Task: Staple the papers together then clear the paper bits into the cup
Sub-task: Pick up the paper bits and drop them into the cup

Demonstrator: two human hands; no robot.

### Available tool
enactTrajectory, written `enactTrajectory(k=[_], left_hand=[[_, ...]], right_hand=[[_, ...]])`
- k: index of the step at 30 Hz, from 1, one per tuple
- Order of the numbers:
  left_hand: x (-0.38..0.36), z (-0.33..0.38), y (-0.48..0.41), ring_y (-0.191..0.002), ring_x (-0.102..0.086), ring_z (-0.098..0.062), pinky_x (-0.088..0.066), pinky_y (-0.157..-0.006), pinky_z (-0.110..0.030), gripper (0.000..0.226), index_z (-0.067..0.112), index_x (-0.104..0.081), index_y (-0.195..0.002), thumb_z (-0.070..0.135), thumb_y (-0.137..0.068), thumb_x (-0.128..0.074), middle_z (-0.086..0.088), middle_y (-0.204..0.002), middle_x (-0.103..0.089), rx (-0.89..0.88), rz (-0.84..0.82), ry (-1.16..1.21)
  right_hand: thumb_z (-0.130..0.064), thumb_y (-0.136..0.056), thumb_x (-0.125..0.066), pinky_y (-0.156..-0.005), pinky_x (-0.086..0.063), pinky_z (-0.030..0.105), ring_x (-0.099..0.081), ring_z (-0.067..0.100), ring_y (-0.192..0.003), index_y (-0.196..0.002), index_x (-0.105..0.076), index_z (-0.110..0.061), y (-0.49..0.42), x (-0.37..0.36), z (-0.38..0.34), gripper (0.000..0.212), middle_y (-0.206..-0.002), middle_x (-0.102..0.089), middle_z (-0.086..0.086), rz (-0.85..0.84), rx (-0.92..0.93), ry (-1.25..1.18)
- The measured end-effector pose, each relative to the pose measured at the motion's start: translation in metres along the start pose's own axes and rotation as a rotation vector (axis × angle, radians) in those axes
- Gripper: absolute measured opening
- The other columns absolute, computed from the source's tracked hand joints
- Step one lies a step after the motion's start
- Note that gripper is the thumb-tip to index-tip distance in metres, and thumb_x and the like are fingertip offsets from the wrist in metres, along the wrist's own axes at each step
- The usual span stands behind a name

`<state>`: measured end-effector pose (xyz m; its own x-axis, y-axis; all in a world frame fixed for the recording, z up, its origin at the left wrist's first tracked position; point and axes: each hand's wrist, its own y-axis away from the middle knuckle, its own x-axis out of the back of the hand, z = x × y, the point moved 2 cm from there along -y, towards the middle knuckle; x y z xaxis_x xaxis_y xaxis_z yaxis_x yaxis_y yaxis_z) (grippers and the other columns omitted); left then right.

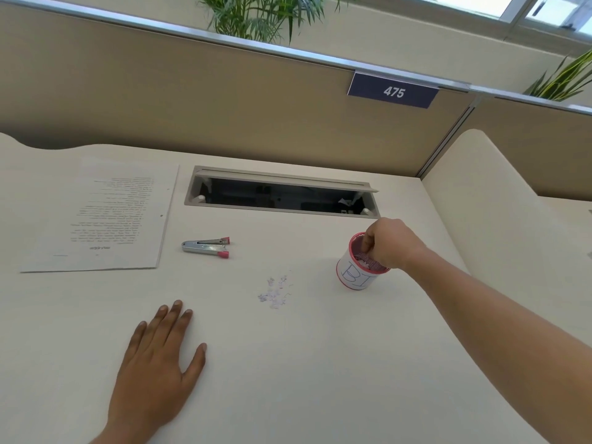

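Two hands are pictured at the surface (pixel 288 379): the left hand (pixel 160 357) is laid flat, fingers straight; the right hand (pixel 392 243) is bunched over the cup (pixel 355 277), and whether anything is pinched cannot be told. Paper bits (pixel 275 291) are scattered between them, with the stapler (pixel 206 246) and papers (pixel 105 219) lying beyond.

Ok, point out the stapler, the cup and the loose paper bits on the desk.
stapler (pixel 205 247): head view, on its metal body.
cup (pixel 354 277): head view, on its white lettered side.
paper bits (pixel 275 293): head view, on the middle of the scatter.
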<state>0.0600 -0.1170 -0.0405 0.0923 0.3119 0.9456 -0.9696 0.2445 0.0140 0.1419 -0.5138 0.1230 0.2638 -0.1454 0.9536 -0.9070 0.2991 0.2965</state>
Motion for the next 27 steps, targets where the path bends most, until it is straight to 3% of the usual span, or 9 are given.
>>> enactTrajectory(k=[3,11,16,20,24,27], left_hand=[[0.000,0.000,0.001,-0.148,-0.033,-0.019,-0.018,-0.122,-0.042,0.081,0.017,-0.048,-0.146,0.068,-0.094,-0.013,0.000,-0.159,-0.040,0.001,-0.005,-0.001],[0.004,0.004,0.001,-0.149,-0.032,-0.019,-0.012,-0.124,-0.037,0.081,0.016,-0.047,-0.147,0.067,-0.095,-0.012,0.000,-0.160,-0.038,0.002,-0.008,-0.015],[0.003,0.004,0.002,-0.150,-0.031,-0.018,-0.012,-0.124,-0.038,0.078,0.017,-0.046,-0.148,0.065,-0.096,-0.014,0.000,-0.160,-0.037,0.001,0.012,-0.012],[0.003,0.003,0.002,-0.150,-0.031,-0.018,-0.015,-0.124,-0.040,0.070,0.017,-0.046,-0.148,0.059,-0.095,-0.028,0.000,-0.161,-0.037,-0.005,0.027,-0.025],[0.002,0.002,0.003,-0.150,-0.031,-0.018,-0.015,-0.124,-0.040,0.068,0.017,-0.045,-0.149,0.057,-0.094,-0.034,0.000,-0.161,-0.036,-0.004,0.031,-0.036],[0.002,0.003,0.002,-0.150,-0.031,-0.019,-0.014,-0.124,-0.039,0.068,0.017,-0.045,-0.149,0.055,-0.094,-0.036,0.000,-0.161,-0.037,-0.007,0.038,-0.031]], right_hand=[[-0.001,-0.083,-0.056,-0.079,-0.058,0.036,-0.064,0.031,-0.101,-0.106,-0.074,-0.016,0.002,0.000,-0.001,0.033,-0.115,-0.068,0.011,-0.018,0.016,-0.002],[-0.003,-0.082,-0.058,-0.085,-0.055,0.038,-0.062,0.024,-0.098,-0.077,-0.073,-0.024,0.005,0.015,-0.015,0.026,-0.093,-0.070,0.000,0.157,0.031,-0.277],[0.006,-0.086,-0.057,-0.085,-0.057,0.034,-0.070,0.021,-0.087,-0.090,-0.076,-0.012,0.016,-0.002,-0.057,0.027,-0.086,-0.073,0.005,0.075,0.149,-0.469],[0.012,-0.085,-0.051,-0.090,-0.057,0.037,-0.070,0.023,-0.092,-0.099,-0.076,-0.010,0.011,-0.042,-0.086,0.036,-0.099,-0.075,0.009,-0.002,0.216,-0.414],[0.012,-0.083,-0.042,-0.097,-0.051,0.036,-0.061,0.028,-0.112,-0.122,-0.065,-0.011,0.000,-0.077,-0.098,0.052,-0.122,-0.065,0.010,-0.003,0.224,-0.203],[0.009,-0.082,-0.041,-0.076,-0.045,0.031,-0.059,0.031,-0.104,-0.108,-0.063,-0.004,0.001,-0.092,-0.104,0.037,-0.106,-0.058,0.012,0.039,0.279,0.006]])
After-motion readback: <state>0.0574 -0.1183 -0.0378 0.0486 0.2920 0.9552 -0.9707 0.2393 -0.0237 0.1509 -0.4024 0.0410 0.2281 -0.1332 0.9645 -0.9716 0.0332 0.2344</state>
